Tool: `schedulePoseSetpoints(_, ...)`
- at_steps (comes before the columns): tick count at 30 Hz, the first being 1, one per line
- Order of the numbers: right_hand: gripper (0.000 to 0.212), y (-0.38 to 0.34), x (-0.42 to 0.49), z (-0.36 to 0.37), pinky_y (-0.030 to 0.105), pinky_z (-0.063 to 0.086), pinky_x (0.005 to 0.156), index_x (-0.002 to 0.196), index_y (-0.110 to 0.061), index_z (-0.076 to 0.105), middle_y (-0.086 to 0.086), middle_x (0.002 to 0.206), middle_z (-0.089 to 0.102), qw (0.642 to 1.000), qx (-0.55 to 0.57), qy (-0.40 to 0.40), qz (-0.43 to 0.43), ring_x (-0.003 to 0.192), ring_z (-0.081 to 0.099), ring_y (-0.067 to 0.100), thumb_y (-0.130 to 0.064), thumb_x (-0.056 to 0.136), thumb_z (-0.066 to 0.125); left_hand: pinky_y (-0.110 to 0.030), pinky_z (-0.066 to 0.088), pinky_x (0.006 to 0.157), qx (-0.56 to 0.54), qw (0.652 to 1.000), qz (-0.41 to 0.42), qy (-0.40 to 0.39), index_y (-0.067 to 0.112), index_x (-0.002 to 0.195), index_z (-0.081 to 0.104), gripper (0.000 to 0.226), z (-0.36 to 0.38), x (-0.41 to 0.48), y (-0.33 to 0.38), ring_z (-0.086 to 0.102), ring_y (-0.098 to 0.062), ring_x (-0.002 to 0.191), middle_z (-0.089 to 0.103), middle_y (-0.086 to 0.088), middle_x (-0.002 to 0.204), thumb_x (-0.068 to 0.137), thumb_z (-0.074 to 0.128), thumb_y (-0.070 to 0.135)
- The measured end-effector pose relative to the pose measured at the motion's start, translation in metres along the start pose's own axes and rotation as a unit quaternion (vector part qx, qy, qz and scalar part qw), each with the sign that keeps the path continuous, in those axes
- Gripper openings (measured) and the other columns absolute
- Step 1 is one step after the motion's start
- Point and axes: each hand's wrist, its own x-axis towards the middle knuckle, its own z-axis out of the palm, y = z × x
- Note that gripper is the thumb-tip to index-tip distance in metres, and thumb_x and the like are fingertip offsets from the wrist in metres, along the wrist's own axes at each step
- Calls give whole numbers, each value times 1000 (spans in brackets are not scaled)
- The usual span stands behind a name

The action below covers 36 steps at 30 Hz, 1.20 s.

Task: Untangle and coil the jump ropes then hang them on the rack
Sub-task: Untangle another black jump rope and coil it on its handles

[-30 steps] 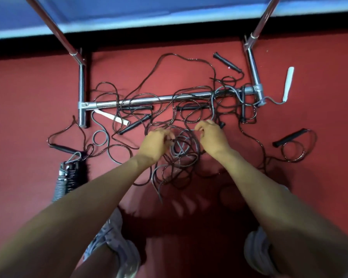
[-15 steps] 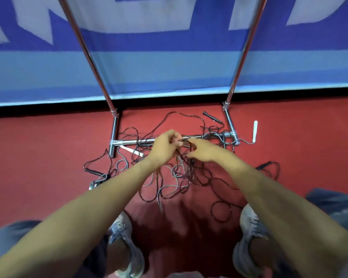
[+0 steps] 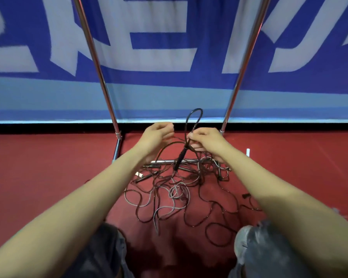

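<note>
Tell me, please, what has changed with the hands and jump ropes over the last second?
Both hands rose from the tangle. The right hand now pinches a black jump rope, its loop standing above and its black handle dangling below. Whether the left hand grips a strand is unclear. The other ropes still lie tangled on the red floor by the rack.

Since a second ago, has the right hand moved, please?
Yes. The right hand has lifted from below the rack's bottom bar to above it, gripping a jump rope.
</note>
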Motion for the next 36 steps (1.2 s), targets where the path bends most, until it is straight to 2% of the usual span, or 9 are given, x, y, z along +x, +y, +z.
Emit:
schedulePoseSetpoints(6, 13, -23, 6, -2, 20, 56, 64, 91, -12, 63, 2, 80, 69, 998, 62, -17, 25, 58, 68, 7, -13, 98, 52, -28, 34, 103, 372, 926, 63, -23, 26, 134, 50, 55, -3, 8, -19, 44, -12, 119, 47, 1, 123, 84, 72, 31)
schedulePoseSetpoints(11, 14, -38, 13, -5, 22, 49, 74, 88, -13, 67, -4, 68, 72, 998, 53, -20, 29, 68, 66, 5, -9, 93, 55, -32, 27, 92, 625, 762, 167, 28, 26, 113, 61, 34, -5, 22, -20, 35, -17, 105, 38, 4, 103, 84, 68, 44)
schedulePoseSetpoints(16, 13, -43, 13, -10, 22, 57, 63, 89, -11, 65, 3, 77, 71, 992, 94, -28, 77, 68, 68, 9, -14, 96, 55, -32, 47, 72, 369, 926, 65, -29, 15, 80, 55, 18, -3, 24, -21, 62, -14, 68, 70, 1, 75, 88, 68, 24)
schedulePoseSetpoints(19, 12, -46, 10, -15, 27, 60, 63, 91, -6, 64, 7, 80, 70, 984, 151, -15, 90, 69, 69, 16, -12, 97, 55, -27, 43, 85, 420, 902, 90, 45, 18, 102, 61, 17, -3, 24, -15, 59, -14, 95, 63, 0, 107, 87, 70, 19)
schedulePoseSetpoints(22, 12, -48, 8, -17, 30, 60, 68, 91, -6, 64, 10, 83, 71, 979, 185, -10, 79, 74, 70, 20, -11, 97, 55, -20, 34, 96, 373, 922, 108, -17, 24, 126, 57, 44, 2, 14, -3, 50, -11, 121, 51, 7, 130, 85, 69, 12)
schedulePoseSetpoints(25, 14, -48, 6, -16, 30, 60, 70, 90, -4, 65, 11, 82, 73, 977, 204, -19, 63, 76, 72, 22, -9, 96, 55, -17, 33, 91, 353, 925, 112, -81, 26, 119, 59, 36, 11, 5, -4, 53, 0, 103, 59, 13, 113, 85, 70, 20)
schedulePoseSetpoints(27, 20, -49, 4, -14, 28, 60, 72, 91, 0, 65, 12, 82, 73, 970, 236, -38, 44, 77, 72, 22, 3, 95, 46, -26, 42, 78, 308, 942, 131, -19, 21, 96, 62, 8, 12, 5, -4, 59, -11, 80, 65, 4, 88, 89, 66, 20)
schedulePoseSetpoints(30, 36, -49, 2, -13, 27, 58, 83, 104, 6, 62, 17, 97, 71, 961, 263, -79, 30, 91, 69, 25, 20, 86, 34, -43, 47, 89, 257, 956, 130, 53, 20, 85, 57, 9, 9, 10, -2, 63, -30, 84, 67, -13, 87, 92, 60, 17)
schedulePoseSetpoints(36, 13, -41, 4, -15, 27, 59, 76, 103, 5, 61, 14, 88, 67, 979, 200, -13, 40, 75, 70, 18, -4, 95, 55, -22, 41, 65, 280, 942, 150, 108, 18, 91, 46, 8, -1, 19, 9, 58, -23, 79, 58, -1, 80, 97, 51, 15)
